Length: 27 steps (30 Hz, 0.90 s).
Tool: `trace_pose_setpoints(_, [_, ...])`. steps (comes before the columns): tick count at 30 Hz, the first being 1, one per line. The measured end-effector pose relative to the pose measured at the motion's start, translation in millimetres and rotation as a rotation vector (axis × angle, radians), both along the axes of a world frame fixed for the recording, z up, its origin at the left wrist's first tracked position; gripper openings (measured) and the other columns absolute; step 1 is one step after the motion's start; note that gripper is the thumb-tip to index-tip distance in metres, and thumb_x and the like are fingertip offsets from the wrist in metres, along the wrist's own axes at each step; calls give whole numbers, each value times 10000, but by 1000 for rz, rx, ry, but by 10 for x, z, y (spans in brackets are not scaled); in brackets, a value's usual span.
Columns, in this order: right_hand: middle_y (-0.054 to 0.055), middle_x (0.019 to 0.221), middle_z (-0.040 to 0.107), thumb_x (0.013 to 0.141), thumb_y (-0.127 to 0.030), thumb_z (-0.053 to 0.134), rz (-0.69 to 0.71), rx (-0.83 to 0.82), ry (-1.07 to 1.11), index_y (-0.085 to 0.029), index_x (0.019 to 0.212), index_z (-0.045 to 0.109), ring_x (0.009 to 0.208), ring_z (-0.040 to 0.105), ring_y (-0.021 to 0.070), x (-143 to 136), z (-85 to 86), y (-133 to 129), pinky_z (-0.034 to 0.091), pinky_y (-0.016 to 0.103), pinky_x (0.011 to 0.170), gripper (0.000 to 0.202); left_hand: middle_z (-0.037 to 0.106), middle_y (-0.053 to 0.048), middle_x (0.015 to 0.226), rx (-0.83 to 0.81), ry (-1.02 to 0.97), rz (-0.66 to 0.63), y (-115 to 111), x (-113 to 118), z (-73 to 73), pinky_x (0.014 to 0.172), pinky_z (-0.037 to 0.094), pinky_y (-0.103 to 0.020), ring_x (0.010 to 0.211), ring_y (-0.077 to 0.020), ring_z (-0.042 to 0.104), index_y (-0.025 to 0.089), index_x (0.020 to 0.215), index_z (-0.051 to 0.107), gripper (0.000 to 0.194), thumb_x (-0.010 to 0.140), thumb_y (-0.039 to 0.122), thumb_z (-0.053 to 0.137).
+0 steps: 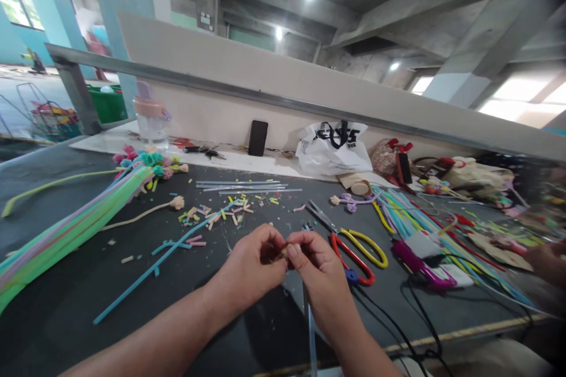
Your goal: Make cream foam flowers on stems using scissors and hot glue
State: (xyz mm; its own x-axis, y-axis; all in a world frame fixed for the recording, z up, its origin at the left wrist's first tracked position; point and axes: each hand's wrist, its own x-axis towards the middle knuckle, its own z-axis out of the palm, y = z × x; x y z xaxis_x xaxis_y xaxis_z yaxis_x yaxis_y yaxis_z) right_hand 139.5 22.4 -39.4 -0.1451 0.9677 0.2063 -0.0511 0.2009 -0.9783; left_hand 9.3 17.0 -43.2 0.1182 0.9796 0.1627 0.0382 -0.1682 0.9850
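My left hand (252, 265) and my right hand (322, 274) meet over the middle of the table, fingertips pinched together. Between them is a small beige piece (284, 253), mostly covered by the fingers, so its exact form is hidden. A long clear stick (312, 336) runs downward beside my right wrist; whether the hand grips it I cannot tell. Scissors (338, 230) with one red and one yellow handle lie open just right of my right hand. Left of my hands lies a blue fuzzy stem (165, 262), with short cut pieces (230, 215) scattered behind it.
A bundle of fuzzy stems with flower heads (79, 206) lies left. Clear sticks (247, 186), a phone (257, 138), a bottle (151, 121) and a white bag (333, 150) are behind. Right are a purple glue gun (422, 265), cables, more stems and another person's hand (546, 262).
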Motion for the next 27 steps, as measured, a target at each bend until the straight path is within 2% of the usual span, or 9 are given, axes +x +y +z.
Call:
trace_pose_setpoints(5, [-26,717,551,731,-370,674,-8,-7,-50,-201,830,567,676,520,133,1,-25,16,412,247,632,224,461,61,630,36,30,35,-1,26,-55,523,356,-203,566,-81,436,190,765,436,111,686,152,505])
trace_pose_setpoints(13, [-11,762,561,754,-375,650,33,-22,-100,-197,854,553,708,513,140,5,-34,16,397,260,660,226,398,74,615,62,68,79,-25,22,2,518,326,-198,560,-76,382,193,715,419,106,668,123,482])
trace_pose_setpoints(18, [-6,777,565,737,-342,655,122,-61,-18,-191,869,563,725,502,136,16,16,10,391,249,664,220,382,73,616,63,47,73,-32,6,-6,511,310,-201,561,-78,354,194,720,422,80,707,169,497])
trace_pose_setpoints(27, [-28,710,534,652,-227,647,63,-100,-97,-181,769,539,637,476,113,-17,150,-33,369,223,575,166,396,69,608,61,30,57,-49,26,-5,506,308,-202,558,-80,368,188,733,442,86,696,150,509])
